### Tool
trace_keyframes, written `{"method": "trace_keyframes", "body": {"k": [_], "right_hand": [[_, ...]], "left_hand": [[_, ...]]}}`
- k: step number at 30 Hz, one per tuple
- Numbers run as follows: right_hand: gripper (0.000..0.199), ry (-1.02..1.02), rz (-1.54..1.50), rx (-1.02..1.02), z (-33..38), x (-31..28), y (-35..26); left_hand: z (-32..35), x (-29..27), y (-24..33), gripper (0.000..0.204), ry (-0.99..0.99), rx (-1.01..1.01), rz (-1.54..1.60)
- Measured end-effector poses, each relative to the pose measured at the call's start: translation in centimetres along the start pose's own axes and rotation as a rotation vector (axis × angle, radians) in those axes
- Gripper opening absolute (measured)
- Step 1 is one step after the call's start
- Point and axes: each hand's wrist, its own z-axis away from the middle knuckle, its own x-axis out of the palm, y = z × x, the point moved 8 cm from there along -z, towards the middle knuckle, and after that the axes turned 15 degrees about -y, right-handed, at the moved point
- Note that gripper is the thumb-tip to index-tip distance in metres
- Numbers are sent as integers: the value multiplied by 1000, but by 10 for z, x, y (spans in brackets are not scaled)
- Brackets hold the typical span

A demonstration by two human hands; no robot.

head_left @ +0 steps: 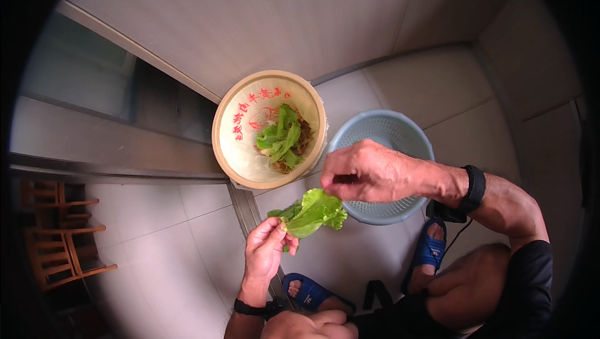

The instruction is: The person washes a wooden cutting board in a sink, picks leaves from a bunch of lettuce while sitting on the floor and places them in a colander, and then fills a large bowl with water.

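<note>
My left hand [267, 246] is closed around the base of some green lettuce leaves [312, 214], thumb on top, and the frilly tips point right. Just above the upper edge of the leaves is my right hand [370, 171], its fingers curled together in a pinch; whatever is between them is hidden. Behind that hand stands a light blue plastic colander [417, 136], partly covered by the hand and forearm. To its left is a round beige bin [220, 123] with a red-printed plastic liner. Torn green leaves [284, 134] and brownish scraps lie inside it.
A pale cabinet panel [250, 20] rises behind the bin. A metal door track [245, 211] crosses the tiled floor. Wooden chairs [59, 251] stand at the far left. My feet in blue slippers [315, 292] are close to the colander.
</note>
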Motion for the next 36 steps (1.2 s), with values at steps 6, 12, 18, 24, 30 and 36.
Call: {"method": "trace_keyframes", "body": {"k": [6,12,18,24,30,36], "right_hand": [[10,279,-49,6,-22,-23,-16],[11,517,-63,67,-42,-58,-4],[14,558,215,159,-51,-73,15],[26,679,361,10,-49,-75,7],[35,494,444,-99,-44,-55,-19],[26,166,558,-213,-39,17,-42]], "left_hand": [[-4,9,7,7,-19,51,58],[5,-7,8,7,31,74,80],[9,-11,8,11,-4,81,81],[6,-11,8,13,-5,83,46],[3,-11,13,14,32,57,-119],[-1,-3,25,16,81,-22,-288]]}}
